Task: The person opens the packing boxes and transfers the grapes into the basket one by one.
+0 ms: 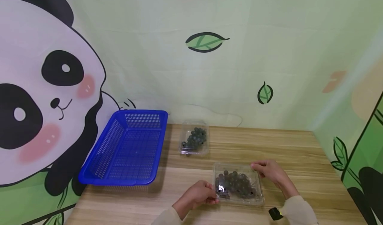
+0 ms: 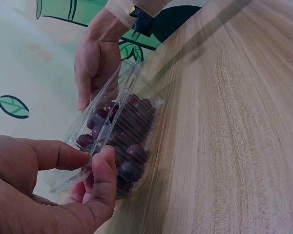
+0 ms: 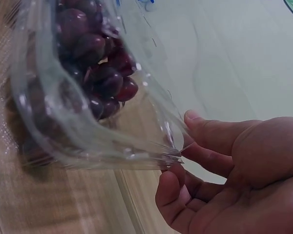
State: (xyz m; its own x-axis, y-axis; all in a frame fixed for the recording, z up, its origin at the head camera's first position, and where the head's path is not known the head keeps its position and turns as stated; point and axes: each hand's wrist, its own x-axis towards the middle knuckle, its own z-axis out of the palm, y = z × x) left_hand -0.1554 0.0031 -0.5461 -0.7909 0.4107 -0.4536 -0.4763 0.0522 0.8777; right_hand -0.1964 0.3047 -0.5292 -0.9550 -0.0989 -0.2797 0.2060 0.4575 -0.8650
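A clear plastic clamshell box (image 1: 258,198) with dark purple grapes (image 1: 236,184) inside stands on the wooden table. Its lid lies over the grapes. My left hand (image 1: 199,194) holds the box's near left side; in the left wrist view, thumb and forefinger pinch its rim (image 2: 98,155). At the far right corner is my right hand (image 1: 270,172). From the right wrist, its thumb (image 3: 210,131) and fingers close around the corner of the clear rim. A second clear box (image 1: 205,149) with dark grapes (image 1: 195,137) sits farther back, out of both hands' grasp.
A blue plastic basket (image 1: 156,165) with slotted walls stands at the left of the table (image 1: 284,145), with nothing inside. Behind the table hangs a green printed cloth (image 1: 227,85) with a panda and leaves. A black band device (image 1: 275,213) sits at the right wrist.
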